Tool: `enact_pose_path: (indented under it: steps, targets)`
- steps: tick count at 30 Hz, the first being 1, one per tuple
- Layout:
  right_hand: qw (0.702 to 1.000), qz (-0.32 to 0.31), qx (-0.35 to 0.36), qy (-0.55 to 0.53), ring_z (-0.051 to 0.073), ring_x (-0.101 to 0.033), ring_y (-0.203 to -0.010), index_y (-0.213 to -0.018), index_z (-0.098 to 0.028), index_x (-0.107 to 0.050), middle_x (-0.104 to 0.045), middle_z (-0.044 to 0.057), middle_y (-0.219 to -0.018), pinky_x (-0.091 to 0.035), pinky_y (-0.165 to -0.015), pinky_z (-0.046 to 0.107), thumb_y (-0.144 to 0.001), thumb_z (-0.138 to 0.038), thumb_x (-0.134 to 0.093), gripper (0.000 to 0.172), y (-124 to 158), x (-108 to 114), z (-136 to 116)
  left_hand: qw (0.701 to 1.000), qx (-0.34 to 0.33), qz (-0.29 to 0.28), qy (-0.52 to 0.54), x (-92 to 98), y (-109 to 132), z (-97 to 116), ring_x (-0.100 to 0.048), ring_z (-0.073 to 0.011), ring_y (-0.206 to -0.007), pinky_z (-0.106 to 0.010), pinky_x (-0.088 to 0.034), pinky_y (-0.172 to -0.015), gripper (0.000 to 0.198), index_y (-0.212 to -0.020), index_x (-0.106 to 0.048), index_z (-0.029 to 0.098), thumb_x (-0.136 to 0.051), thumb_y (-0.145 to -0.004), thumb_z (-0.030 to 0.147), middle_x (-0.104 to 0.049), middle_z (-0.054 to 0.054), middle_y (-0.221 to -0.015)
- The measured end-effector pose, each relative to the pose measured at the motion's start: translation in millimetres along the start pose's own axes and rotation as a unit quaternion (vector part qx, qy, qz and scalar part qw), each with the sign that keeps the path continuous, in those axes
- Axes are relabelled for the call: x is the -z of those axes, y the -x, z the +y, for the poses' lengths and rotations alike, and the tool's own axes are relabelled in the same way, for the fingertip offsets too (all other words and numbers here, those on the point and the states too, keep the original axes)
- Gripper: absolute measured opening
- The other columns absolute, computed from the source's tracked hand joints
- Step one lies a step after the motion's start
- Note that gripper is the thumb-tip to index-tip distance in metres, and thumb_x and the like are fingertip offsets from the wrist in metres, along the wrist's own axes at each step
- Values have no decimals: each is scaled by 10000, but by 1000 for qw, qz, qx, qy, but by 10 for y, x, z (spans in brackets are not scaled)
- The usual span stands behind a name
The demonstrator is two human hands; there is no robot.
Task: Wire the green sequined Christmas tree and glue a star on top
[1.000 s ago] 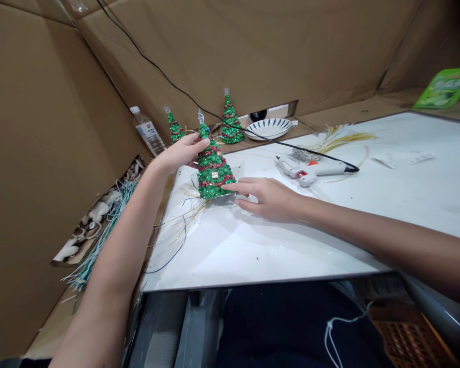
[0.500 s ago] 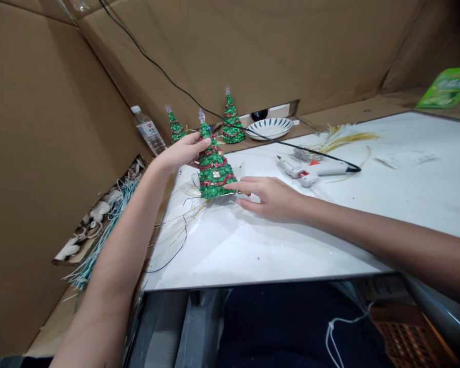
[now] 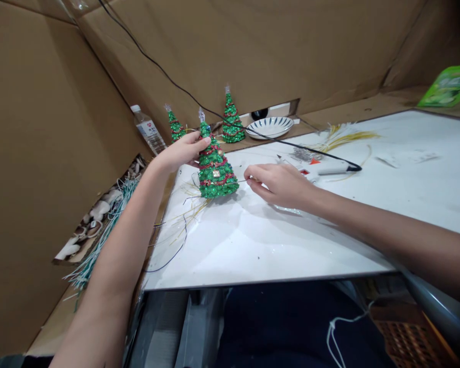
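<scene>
My left hand (image 3: 186,151) is closed around the upper part of a small glittery green Christmas tree (image 3: 216,184), which has red garland, small ornaments and a clear topper. The tree leans slightly at the left side of the white board. To its right, my right hand (image 3: 278,184) pinches a thin, dark, straight piece (image 3: 240,181), like a wire or a needle, whose far end lies against the lower branches. Behind the right hand lies a white glue gun (image 3: 331,168), partly covered by it.
Two similar trees stand behind, a left one (image 3: 175,127) and a right one (image 3: 233,120). A striped dish (image 3: 270,128), a water bottle (image 3: 149,130) and a bundle of yellow strands (image 3: 345,138) lie around. A black cord (image 3: 184,91) crosses above. Teal-white strands (image 3: 103,240) hang at left.
My right hand has drawn back to the right from the tree's base, its fingers now pinched together on the thin piece. My left hand and the tree have stayed in place.
</scene>
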State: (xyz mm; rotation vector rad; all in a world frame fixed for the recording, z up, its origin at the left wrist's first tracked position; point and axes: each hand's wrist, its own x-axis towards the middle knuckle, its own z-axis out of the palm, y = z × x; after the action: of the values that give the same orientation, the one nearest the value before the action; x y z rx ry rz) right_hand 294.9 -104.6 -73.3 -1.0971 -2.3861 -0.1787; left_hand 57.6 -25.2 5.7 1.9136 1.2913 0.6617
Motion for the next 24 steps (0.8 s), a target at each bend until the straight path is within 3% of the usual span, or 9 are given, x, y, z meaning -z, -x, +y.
enact_pose_path:
  steps: [9,24]
  targets:
    - [1000,-8,-7,17,164,-590,-770,-963,-194,-556,-678,36,-934,-222,-559,292,-957,-274,-342,229,-21,-23,-49,1000,4,13,2,-18,1,17,-632,-158,-801,-269,-536,-655,240,-1062,-548,175,-497,-922,362,-643,-63,-921]
    - [1000,-2,3,28,141,-582,-765,-952,-183,-567,-676,23,-925,-211,-561,280,-955,-253,-372,208,-28,-40,-54,1000,10,17,-18,-28,13,43,-618,-119,-756,-220,-524,-620,273,-1129,-529,161,-473,-934,344,-647,-88,-1057]
